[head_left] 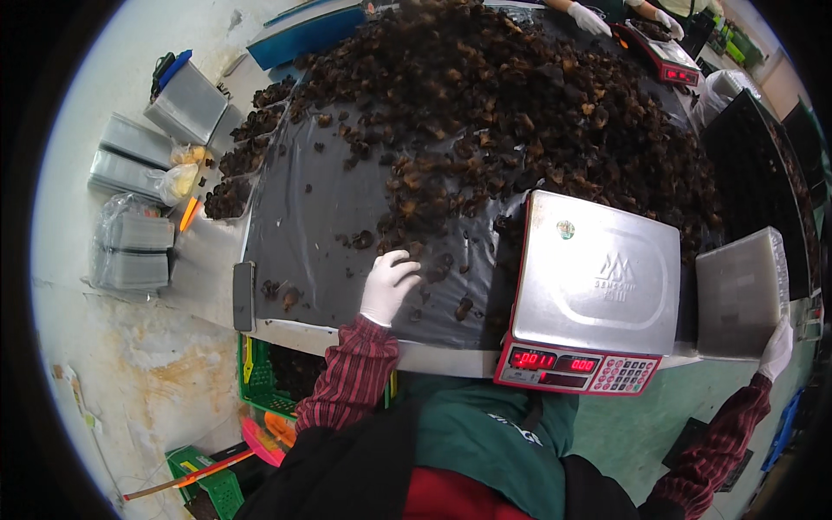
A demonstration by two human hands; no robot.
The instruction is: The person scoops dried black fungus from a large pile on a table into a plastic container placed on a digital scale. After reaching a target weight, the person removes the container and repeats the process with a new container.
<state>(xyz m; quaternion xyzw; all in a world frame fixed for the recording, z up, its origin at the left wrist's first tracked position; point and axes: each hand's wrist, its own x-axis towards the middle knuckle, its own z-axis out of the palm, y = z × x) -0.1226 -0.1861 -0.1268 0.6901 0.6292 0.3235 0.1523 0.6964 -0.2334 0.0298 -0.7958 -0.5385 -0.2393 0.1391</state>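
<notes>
My left hand (388,287), in a white glove, hovers at or just over the dark sheet near the table's front edge. Its fingers are bent and apart, with nothing visible in them, close to a few loose dark wood ear mushrooms (361,239). At the right, my gloved right hand (777,349) grips the outer side of a stack of clear plastic trays (742,290); some of its fingers are hidden. Between the hands stands a red scale (598,273) with a bare steel plate and a lit red display.
A big heap of mushrooms (520,104) covers the table's far part. A phone (244,296) lies at the left edge; filled trays (232,196) line that side. Below is a green crate (260,394). Across the table, a co-worker's gloved hand (589,19) is near a second scale (663,56).
</notes>
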